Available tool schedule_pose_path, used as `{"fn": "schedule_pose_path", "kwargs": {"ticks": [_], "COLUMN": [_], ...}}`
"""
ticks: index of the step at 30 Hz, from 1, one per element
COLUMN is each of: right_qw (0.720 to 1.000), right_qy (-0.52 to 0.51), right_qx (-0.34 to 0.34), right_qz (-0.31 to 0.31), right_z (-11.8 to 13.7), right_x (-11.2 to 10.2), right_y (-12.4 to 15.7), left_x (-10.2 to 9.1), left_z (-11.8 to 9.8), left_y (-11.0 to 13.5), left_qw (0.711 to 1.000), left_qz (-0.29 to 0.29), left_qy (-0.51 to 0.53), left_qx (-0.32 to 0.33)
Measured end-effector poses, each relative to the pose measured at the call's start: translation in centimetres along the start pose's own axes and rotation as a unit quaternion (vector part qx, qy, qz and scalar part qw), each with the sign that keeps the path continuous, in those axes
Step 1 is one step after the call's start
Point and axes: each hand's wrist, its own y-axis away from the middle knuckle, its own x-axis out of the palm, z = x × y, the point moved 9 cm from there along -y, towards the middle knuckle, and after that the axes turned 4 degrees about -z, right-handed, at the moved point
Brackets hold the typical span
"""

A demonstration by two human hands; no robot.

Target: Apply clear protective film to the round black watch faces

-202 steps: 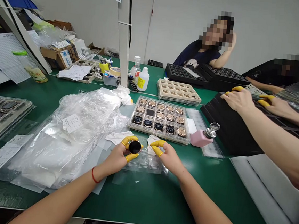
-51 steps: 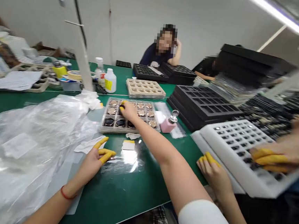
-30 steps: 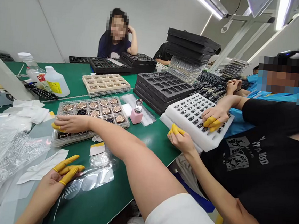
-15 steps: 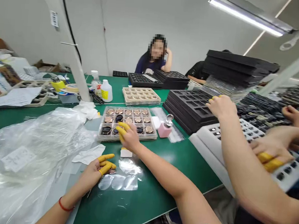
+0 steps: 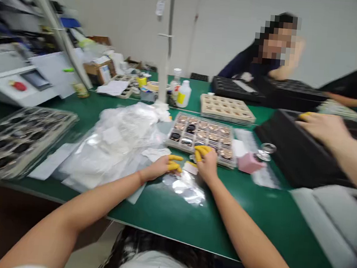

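My left hand (image 5: pixel 162 167), with yellow finger cots, hovers low over the green table beside a crumpled white cloth (image 5: pixel 155 153). Its fingers are stretched out and apart, holding nothing visible. At the front edge of a clear compartment tray (image 5: pixel 233 159) is my right hand (image 5: pixel 207 163), its yellow-cotted fingers bent and close together. Whatever they may pinch is hidden and blurred. Rose-gold and black round pieces (image 5: pixel 202 134) fill the tray. Between my hands lie a small white pad with a yellow edge (image 5: pixel 190 167) and shiny clear film (image 5: pixel 186 189).
Crumpled plastic bags (image 5: pixel 112 140) lie left, beyond them another tray of black round pieces (image 5: pixel 22 137). A pink pump bottle (image 5: pixel 251 162) stands right of the tray. A beige tray (image 5: pixel 227 107) sits behind. A co-worker's hand (image 5: pixel 322 128) rests on black foam trays (image 5: pixel 285 147).
The view has swung left, bringing in the left-hand tray and a machine. My right hand has drawn back from over the tray to its front edge, closer to my left hand.
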Motion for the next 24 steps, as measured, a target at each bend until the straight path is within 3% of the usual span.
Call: {"fn": "schedule_pose_path", "kwargs": {"ticks": [2,3,4,5,8,10,11,13,15,20,24], "right_qw": [0.999,0.999,0.998,0.994,0.960,0.898,0.872,0.845,0.844,0.866,0.860], "right_qy": [-0.036,-0.049,-0.062,-0.084,-0.089,-0.067,-0.052,-0.007,0.020,-0.021,-0.030], "right_qx": [-0.008,-0.015,-0.030,-0.057,-0.191,-0.306,-0.332,-0.324,-0.279,-0.205,-0.235], "right_qz": [0.002,-0.001,-0.001,0.025,0.186,0.308,0.355,0.426,0.458,0.455,0.452], "right_z": [2.1,3.6,5.6,8.2,17.2,22.2,23.6,24.1,23.1,21.3,21.5], "right_x": [-0.7,-1.3,-1.9,-2.1,-1.3,-0.2,0.3,1.3,1.9,3.7,5.3], "right_y": [-0.4,-0.4,-0.2,0.4,4.6,8.8,10.2,11.4,10.8,8.4,9.3], "left_x": [0.2,0.8,1.5,1.6,2.4,3.0,3.2,3.1,2.6,1.9,1.5], "left_z": [0.6,0.9,1.3,1.4,1.6,1.9,2.0,1.9,1.6,1.6,1.2], "left_y": [-1.6,-2.3,-3.0,-3.7,-5.0,-5.2,-5.2,-5.3,-5.4,-5.5,-5.7], "left_qw": [0.999,0.997,0.991,0.989,0.982,0.974,0.970,0.968,0.969,0.968,0.975], "left_qz": [0.014,0.051,0.098,0.108,0.142,0.174,0.186,0.193,0.184,0.150,0.119], "left_qy": [0.010,0.026,0.044,0.050,0.051,0.059,0.069,0.094,0.114,0.141,0.146], "left_qx": [-0.031,-0.056,-0.084,-0.090,-0.114,-0.134,-0.139,-0.133,-0.120,-0.140,-0.117]}}
